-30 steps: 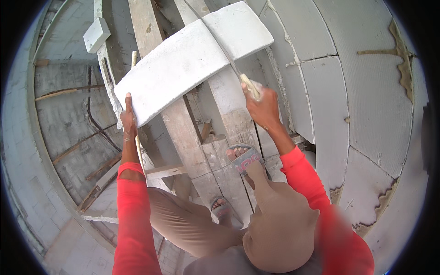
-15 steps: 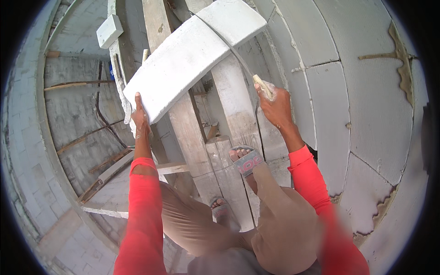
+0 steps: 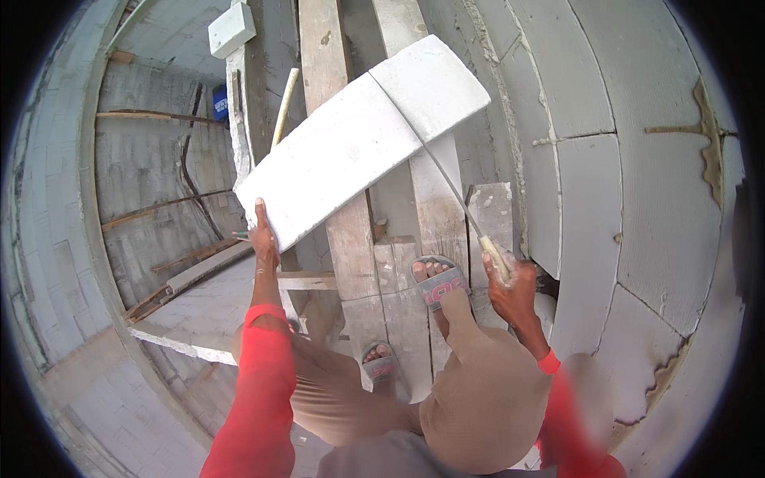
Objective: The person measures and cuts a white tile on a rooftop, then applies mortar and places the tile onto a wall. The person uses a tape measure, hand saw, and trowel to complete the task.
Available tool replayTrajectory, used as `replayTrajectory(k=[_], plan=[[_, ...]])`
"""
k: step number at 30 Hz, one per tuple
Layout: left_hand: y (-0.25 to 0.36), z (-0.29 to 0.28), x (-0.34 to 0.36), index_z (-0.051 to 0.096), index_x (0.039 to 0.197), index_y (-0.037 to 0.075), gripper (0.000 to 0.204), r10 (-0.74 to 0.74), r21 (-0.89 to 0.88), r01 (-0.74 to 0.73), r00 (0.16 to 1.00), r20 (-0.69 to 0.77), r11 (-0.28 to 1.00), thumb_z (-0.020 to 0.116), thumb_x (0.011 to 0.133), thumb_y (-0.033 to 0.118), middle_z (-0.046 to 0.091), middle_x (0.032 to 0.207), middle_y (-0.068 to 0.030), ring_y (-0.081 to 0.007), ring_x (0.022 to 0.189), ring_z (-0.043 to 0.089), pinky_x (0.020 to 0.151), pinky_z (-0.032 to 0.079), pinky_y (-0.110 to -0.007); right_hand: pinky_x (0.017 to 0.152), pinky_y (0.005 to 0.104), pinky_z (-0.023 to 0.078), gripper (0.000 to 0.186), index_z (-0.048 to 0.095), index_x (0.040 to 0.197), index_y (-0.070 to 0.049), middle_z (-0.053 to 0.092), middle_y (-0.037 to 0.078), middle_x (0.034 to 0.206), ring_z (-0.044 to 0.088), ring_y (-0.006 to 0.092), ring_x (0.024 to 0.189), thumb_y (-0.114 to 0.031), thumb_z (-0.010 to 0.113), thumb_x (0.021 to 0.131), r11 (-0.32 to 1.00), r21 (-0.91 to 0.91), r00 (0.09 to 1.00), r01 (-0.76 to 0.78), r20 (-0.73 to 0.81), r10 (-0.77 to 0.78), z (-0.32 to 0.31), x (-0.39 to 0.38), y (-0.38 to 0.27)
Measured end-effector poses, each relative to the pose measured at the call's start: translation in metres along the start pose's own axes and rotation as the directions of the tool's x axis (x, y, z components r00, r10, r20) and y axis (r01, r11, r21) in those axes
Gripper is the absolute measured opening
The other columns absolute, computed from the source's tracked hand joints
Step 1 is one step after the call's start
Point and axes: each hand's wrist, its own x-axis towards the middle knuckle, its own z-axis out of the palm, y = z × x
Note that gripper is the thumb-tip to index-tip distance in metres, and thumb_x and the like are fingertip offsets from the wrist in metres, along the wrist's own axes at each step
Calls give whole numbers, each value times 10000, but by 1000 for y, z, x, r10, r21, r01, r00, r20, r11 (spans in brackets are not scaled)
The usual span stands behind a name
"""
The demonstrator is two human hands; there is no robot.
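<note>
A long white lightweight block (image 3: 335,151) lies slanted across wooden planks. My left hand (image 3: 264,239) grips its near left corner, thumb on the top face. A thin pen-like stick (image 3: 241,234) pokes out beside that hand; whether the fingers hold it I cannot tell. My right hand (image 3: 514,291) is closed around the pale handle (image 3: 496,260) of a handsaw. The saw's narrow blade (image 3: 446,177) runs from the handle across the block's right part, with its far end at the block's far edge. How deep it sits in the block is hard to see.
Wooden planks (image 3: 351,263) carry the block and my sandaled feet (image 3: 438,279). A grey block wall (image 3: 590,191) rises close on the right. At the left, a lower level (image 3: 159,175) shows beyond a ledge. A small white block (image 3: 231,30) sits on the ledge top, near a pale stick (image 3: 285,107).
My right hand has drawn the saw back toward me, and the blade still crosses the block. My left hand keeps its hold on the corner. The whole view has shifted slightly.
</note>
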Motion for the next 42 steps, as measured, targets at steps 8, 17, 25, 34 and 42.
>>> replayTrajectory(k=[8,17,25,34,42], plan=[[14,8,-14,492,1562,-139,1037,-49,7,50,998,-50,999,667,994,710,590,1551,-204,-303,1371,595,1173,433,-408,725,378,598,283,780,1201,37,794,258,918,754,312,699,-184,764,1025,997,-81,999,7,42,-4,39,43,7],[14,6,-19,470,1535,-178,1129,-39,-13,39,999,10,999,711,939,751,613,1499,-213,-294,1295,632,1121,471,-391,634,392,559,322,754,1243,50,740,290,856,735,351,649,-187,751,1024,997,-70,998,-18,60,22,33,33,13],[14,10,-15,503,1529,-170,1115,62,14,-62,998,12,998,684,948,765,593,1528,-214,-305,1343,596,1153,446,-411,614,390,554,348,750,1276,52,736,261,773,740,245,642,-185,755,1021,993,52,987,107,-126,-100,18,-36,51],[22,7,-5,500,1493,-220,1186,-24,57,26,999,-37,998,720,905,786,612,1484,-203,-307,1270,607,1119,449,-420,737,362,595,311,761,1247,84,808,243,935,757,207,778,-152,742,1045,996,-79,997,41,-58,-45,11,-54,70],[14,7,-23,473,1551,-161,1144,-69,54,72,996,-60,996,669,940,786,592,1536,-197,-309,1352,595,1179,423,-410,666,392,571,324,761,1239,44,746,273,827,754,292,684,-206,754,1033,995,-98,994,-28,102,38,45,56,16]])
